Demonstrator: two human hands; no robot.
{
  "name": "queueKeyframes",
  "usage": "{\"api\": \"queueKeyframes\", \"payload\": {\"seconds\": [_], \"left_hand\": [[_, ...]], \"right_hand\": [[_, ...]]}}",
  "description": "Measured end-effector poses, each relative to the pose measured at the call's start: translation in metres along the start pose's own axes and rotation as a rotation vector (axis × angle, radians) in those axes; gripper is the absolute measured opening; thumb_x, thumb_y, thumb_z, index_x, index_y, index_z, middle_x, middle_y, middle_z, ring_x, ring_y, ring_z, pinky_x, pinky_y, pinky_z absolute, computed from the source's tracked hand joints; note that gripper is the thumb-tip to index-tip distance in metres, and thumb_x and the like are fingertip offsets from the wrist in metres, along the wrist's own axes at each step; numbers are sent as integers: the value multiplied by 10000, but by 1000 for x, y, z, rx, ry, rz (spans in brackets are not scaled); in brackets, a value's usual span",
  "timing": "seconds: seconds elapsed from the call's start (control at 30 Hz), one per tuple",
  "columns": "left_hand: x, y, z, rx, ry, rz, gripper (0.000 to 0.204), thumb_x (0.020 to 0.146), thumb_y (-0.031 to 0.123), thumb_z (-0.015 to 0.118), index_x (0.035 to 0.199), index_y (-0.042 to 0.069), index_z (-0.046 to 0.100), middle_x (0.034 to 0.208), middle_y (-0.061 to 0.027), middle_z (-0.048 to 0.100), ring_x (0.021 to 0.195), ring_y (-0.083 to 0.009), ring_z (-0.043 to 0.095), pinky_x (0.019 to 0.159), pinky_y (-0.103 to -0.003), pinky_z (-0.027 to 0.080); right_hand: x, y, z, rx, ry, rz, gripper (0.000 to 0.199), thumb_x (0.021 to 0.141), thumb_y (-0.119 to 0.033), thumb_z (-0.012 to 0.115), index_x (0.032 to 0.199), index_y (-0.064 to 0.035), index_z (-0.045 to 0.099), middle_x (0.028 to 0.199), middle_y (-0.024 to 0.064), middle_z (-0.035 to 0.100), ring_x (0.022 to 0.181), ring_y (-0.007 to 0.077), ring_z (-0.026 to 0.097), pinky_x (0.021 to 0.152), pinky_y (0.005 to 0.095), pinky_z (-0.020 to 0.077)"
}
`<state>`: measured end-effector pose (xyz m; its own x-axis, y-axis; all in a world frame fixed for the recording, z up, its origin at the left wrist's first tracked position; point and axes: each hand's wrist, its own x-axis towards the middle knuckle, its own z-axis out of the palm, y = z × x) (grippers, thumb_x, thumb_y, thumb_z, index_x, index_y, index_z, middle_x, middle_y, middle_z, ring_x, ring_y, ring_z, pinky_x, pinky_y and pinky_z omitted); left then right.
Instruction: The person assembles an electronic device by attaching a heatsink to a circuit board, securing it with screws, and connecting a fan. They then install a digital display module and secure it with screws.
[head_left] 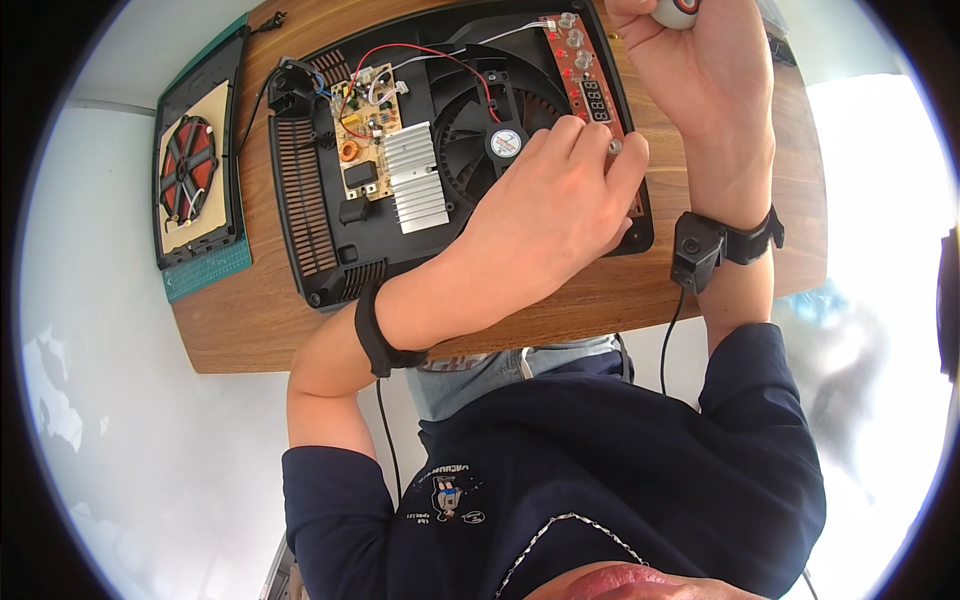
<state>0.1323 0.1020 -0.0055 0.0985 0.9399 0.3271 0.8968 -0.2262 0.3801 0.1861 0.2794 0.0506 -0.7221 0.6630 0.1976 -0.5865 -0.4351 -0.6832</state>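
An opened black induction cooker base lies on the wooden table. My left hand reaches across its fan to the red control board along the right side. Its fingers are bent and closed over the board's near part, next to a small round metallic or clear piece. Whatever they pinch is hidden. Beyond the base's right edge, my right hand is raised near the top of the view. Its fingers close around a rounded grey-white thing with a red and black mark, partly cut off by the frame.
Inside the base are a black fan, a silver heat sink and a tan circuit board. Red and white wires cross the base. At left, a black cover with a coil lies on a green cutting mat.
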Motion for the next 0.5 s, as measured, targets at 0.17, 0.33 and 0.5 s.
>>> {"api": "queueKeyframes", "payload": {"seconds": [0.17,0.33,0.5], "left_hand": [[-2,0,2,94,-46,5,667,765,158,857,1326,-18,543,1149,-136,589,1100,-298,591,954,-384,532],[-4,0,9,197,-63,8,685,755,177,867,1329,-3,541,1161,-130,585,1115,-297,590,966,-384,536],[0,-1,9,141,-69,12,684,748,162,873,1322,-4,541,1187,-132,578,1140,-300,578,996,-378,532]], "right_hand": [[0,-1,2,-25,-11,-32,267,1122,-245,493,1213,4,528,925,98,687,672,114,646,546,199,550],[0,2,-1,-47,11,-29,265,1118,-246,504,1215,0,533,925,93,689,682,114,645,554,201,544],[-3,-4,2,-35,88,10,252,1109,-250,532,1164,-6,573,920,90,689,690,122,643,567,215,529]]}}
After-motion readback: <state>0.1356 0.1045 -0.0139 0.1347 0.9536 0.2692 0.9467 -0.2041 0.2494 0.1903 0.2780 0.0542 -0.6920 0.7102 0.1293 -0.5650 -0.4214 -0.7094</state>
